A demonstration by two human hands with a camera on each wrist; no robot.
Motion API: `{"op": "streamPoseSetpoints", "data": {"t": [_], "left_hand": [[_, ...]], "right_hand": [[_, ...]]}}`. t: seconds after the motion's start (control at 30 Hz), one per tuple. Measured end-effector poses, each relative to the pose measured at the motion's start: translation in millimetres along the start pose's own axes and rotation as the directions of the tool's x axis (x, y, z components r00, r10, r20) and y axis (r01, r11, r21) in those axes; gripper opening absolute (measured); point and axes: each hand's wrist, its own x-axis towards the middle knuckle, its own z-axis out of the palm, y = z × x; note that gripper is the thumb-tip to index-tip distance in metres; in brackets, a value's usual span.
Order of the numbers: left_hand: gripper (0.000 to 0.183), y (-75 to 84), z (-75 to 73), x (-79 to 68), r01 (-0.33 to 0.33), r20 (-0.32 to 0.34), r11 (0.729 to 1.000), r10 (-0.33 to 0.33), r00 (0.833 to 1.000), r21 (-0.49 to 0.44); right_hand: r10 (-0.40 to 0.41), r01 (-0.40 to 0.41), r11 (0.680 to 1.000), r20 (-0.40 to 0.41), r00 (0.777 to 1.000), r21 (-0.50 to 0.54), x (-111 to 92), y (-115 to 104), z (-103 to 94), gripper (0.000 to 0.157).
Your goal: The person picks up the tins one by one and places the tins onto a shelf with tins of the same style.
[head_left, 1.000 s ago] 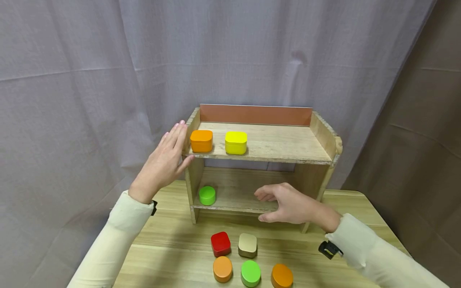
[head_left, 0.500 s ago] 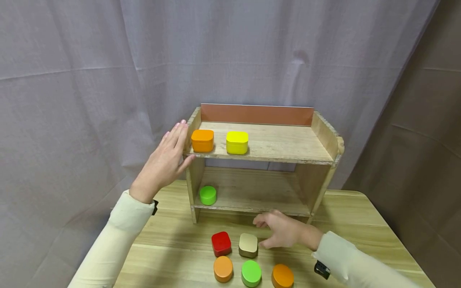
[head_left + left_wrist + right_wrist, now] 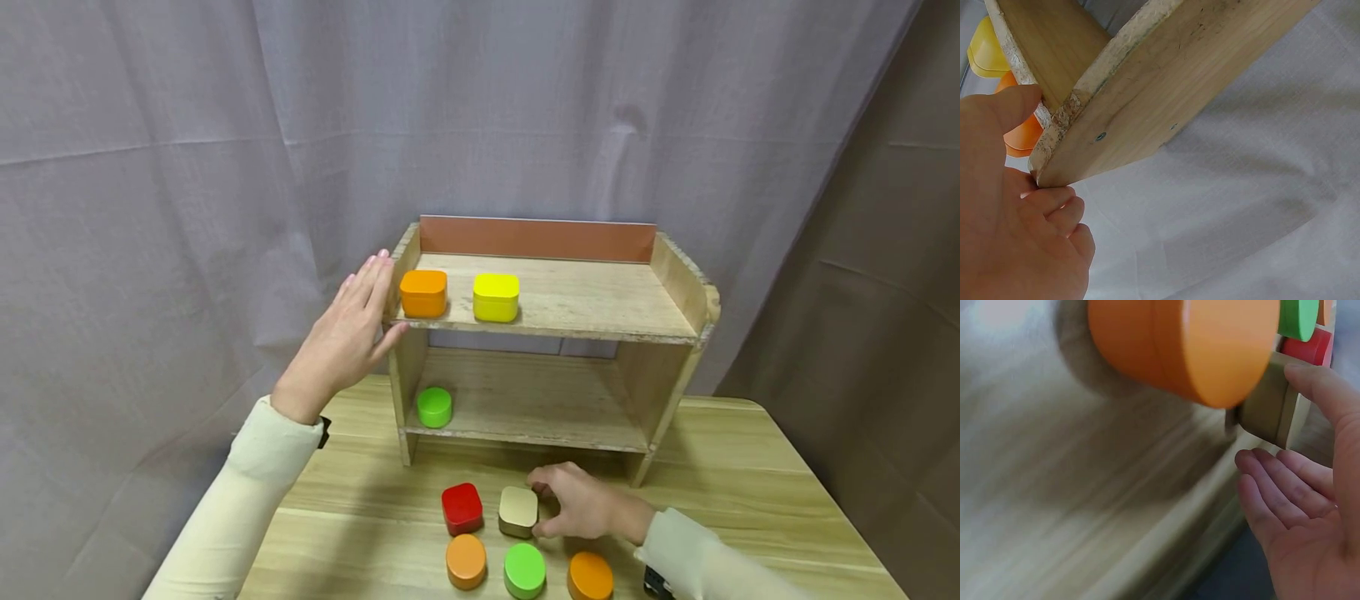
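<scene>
My left hand (image 3: 337, 342) rests on the left side of the small wooden shelf (image 3: 570, 292), fingers straight along the outer panel and thumb at the top board's front edge. In the left wrist view, the thumb overlaps the board's corner. On the table, my right hand (image 3: 581, 502) is at the right side of a beige rounded-square box (image 3: 518, 510); thumb and fingers are parted around its near and far corners. The right wrist view shows the thumb over the beige box (image 3: 1266, 403) and the fingers a little apart from it. A red rounded-square box (image 3: 462, 508) sits left of it.
An orange box (image 3: 423, 294) and a yellow box (image 3: 496, 297) stand on the top board, a green round box (image 3: 434, 407) on the lower one. Nearer me are a light orange round box (image 3: 466, 562), a green one (image 3: 524, 571) and a darker orange one (image 3: 590, 576). A grey curtain (image 3: 525, 108) hangs behind.
My right hand has come down from in front of the lower board to the table, beside the beige box. The left hand stays at the shelf's side.
</scene>
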Motion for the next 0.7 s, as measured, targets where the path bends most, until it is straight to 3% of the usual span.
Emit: {"op": "streamPoseSetpoints", "data": {"t": [0.2,0.7], "left_hand": [[0.086,-0.4,0.4,-0.4,0.002,0.002,1.000,-0.002,1.000,0.001],[0.086,-0.3,-0.1,0.5,0.009,0.009,1.000,-0.009,1.000,-0.010]], "right_hand": [[-0.022,0.023,1.000,-0.027,0.999,0.018,1.9,3.4,7.1,0.053],[0.016,-0.012,0.996,-0.042,0.999,0.083,3.1,5.9,15.7,0.047]]}}
